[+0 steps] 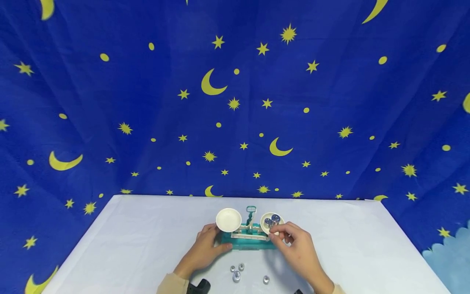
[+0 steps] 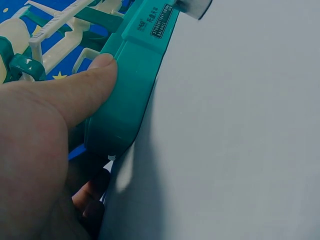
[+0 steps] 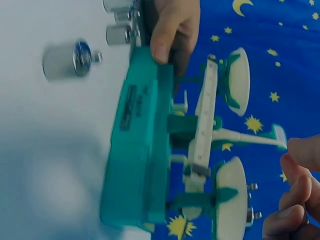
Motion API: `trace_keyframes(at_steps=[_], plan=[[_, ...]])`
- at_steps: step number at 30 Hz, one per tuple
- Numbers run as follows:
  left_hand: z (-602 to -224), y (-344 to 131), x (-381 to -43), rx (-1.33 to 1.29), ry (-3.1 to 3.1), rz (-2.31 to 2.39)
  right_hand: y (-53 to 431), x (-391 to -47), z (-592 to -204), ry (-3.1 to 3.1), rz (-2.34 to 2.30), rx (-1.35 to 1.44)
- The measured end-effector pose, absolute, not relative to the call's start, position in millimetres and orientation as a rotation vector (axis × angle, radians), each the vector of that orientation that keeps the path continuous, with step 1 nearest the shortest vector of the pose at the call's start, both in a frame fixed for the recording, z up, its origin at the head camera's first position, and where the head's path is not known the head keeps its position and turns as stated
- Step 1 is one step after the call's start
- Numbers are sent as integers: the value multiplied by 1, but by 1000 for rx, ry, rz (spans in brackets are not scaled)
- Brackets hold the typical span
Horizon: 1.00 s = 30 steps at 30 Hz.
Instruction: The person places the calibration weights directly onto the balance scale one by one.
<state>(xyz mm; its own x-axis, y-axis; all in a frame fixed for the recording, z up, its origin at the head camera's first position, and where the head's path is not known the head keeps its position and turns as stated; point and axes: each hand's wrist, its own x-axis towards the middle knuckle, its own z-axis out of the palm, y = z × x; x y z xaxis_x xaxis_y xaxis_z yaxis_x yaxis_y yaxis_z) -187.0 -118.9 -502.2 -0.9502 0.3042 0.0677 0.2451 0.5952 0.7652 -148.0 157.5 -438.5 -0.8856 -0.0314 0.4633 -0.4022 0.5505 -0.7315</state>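
Note:
A balance scale with a teal base [image 1: 247, 243] stands on the table. My left hand [image 1: 203, 247] grips the base's left end, its thumb [image 2: 95, 82] lying on the upper face and other fingers partly hidden behind. Two white pans top the scale: the left pan [image 1: 229, 219] and the right pan [image 1: 280, 232], which carries several silver weights [image 1: 276, 219]. My right hand [image 1: 298, 247] hovers at the near edge of that right pan. In the right wrist view its fingers [image 3: 295, 197] are loosely bent above the pan, with nothing visible between thumb and index finger.
Several more silver weights lie in front of the scale, three grouped together [image 1: 236, 276] and one apart [image 1: 266, 279] to the right. The white tabletop [image 1: 352, 245] ends at a blue curtain [image 1: 242, 118] with yellow stars and moons. Black wrist gear [image 1: 200, 286] sits by the left sleeve.

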Motion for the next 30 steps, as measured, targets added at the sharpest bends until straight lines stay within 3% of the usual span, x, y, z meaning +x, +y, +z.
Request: trace_keyframes(at_steps=[30], plan=[[-500,-118,-186,489,2738,1299,157,-115,-456,-2719,1668,204]])
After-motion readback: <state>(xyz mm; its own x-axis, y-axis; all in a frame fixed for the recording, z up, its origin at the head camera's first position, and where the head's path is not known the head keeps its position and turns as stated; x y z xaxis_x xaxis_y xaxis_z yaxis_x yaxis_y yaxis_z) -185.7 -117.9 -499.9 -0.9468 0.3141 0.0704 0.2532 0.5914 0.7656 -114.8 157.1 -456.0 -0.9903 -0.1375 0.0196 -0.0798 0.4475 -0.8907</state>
